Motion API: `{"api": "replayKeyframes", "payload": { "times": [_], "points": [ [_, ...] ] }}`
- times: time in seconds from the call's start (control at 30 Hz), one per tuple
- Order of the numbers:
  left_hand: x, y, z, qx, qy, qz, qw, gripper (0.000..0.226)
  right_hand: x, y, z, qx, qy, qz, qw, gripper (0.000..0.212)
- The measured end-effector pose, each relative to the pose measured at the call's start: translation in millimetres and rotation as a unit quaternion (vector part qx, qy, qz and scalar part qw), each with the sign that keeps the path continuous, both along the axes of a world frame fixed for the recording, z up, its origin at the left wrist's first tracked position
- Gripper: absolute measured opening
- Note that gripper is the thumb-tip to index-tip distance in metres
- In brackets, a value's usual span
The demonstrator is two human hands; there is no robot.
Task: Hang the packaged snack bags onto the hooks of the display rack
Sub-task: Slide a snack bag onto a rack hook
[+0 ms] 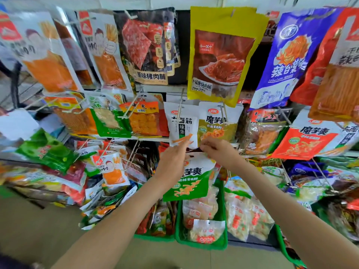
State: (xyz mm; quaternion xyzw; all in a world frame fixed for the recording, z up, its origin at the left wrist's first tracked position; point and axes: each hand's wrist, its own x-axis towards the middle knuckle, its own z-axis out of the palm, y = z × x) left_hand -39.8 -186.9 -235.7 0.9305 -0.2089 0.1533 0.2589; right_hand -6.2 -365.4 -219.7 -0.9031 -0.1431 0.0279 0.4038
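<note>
Standing close before the rack (161, 89), both arms stretched forward at its middle row. Holding up a green bag (192, 179) in front of the lower rows, its top edge just under a white bag (180, 123) and an olive bag (215, 123) already hung side by side on hooks (181, 105). With the right hand (215, 150), pinching the green bag's top edge, fingers curled tight around it. With the left hand (172, 158), reaching to the bag's upper left corner, fingers nearly straight, close together and blurred; impossible to tell whether gripping or only touching. Not yet on a hook, the green bag hanging upright between the two hands. Higher up, a large yellow bag (221, 55) and, to its right, a blue bag (285, 55). Below the hands, a green bin (202, 246) filled with pale packets. To the left, loose heaps of mixed packets.
</note>
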Motion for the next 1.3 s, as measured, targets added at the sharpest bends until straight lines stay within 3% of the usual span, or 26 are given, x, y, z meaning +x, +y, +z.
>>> {"api": "replayKeyframes", "payload": {
  "times": [0.1, 0.27, 0.47, 0.57, 0.67, 0.8, 0.87, 0.97, 1.07, 1.17, 1.23, 1.3],
  "points": [
    [11.5, 30.4, -3.2, 0.052, 0.005, 0.030, 0.998, 0.040, 9.1, 18.4, -4.2, 0.050, 0.018, -0.032, 0.998, 0.018],
    [39.7, 97.6, -14.2, 0.096, 0.006, 0.039, 0.995, 0.031, 40.5, 67.4, -12.3, -0.044, -0.005, -0.036, 0.998, 0.020],
    [76.4, 172.1, -15.0, 0.120, -0.030, -0.034, 0.992, 0.032, 81.8, 105.6, -29.4, -0.047, 0.019, -0.256, 0.965, 0.025],
    [91.5, 192.2, -14.3, 0.121, -0.059, -0.065, 0.989, 0.035, 93.0, 103.7, -36.9, -0.009, 0.054, -0.296, 0.954, 0.046],
    [106.3, 203.4, -15.5, 0.123, -0.050, -0.076, 0.988, 0.034, 107.6, 100.7, -38.3, -0.048, 0.048, -0.280, 0.958, 0.071],
    [117.1, 214.0, -25.4, 0.109, -0.043, -0.068, 0.991, 0.033, 115.2, 121.4, -30.9, -0.212, 0.141, -0.222, 0.941, 0.044],
    [122.4, 219.8, -30.8, 0.091, -0.028, -0.050, 0.994, 0.032, 112.3, 144.3, -25.9, -0.174, 0.146, -0.179, 0.957, 0.044],
    [125.0, 228.0, -30.1, 0.078, -0.027, -0.030, 0.996, 0.027, 117.6, 176.0, -23.2, -0.084, 0.033, -0.120, 0.989, 0.060],
    [125.9, 236.5, -22.5, 0.083, -0.041, -0.028, 0.995, 0.024, 137.7, 204.1, -12.7, -0.062, -0.045, -0.052, 0.996, 0.075],
    [126.3, 244.2, -17.1, 0.107, -0.050, -0.016, 0.993, 0.027, 153.6, 226.6, -3.5, -0.057, -0.022, -0.043, 0.997, 0.084],
    [125.8, 249.1, -16.8, 0.106, -0.053, -0.010, 0.993, 0.028, 162.7, 235.1, -3.7, -0.115, -0.020, -0.067, 0.991, 0.072],
    [123.9, 255.3, -17.8, 0.098, -0.056, -0.005, 0.994, 0.025, 169.5, 243.7, -3.9, -0.150, -0.040, -0.103, 0.983, 0.043]
  ]
}}
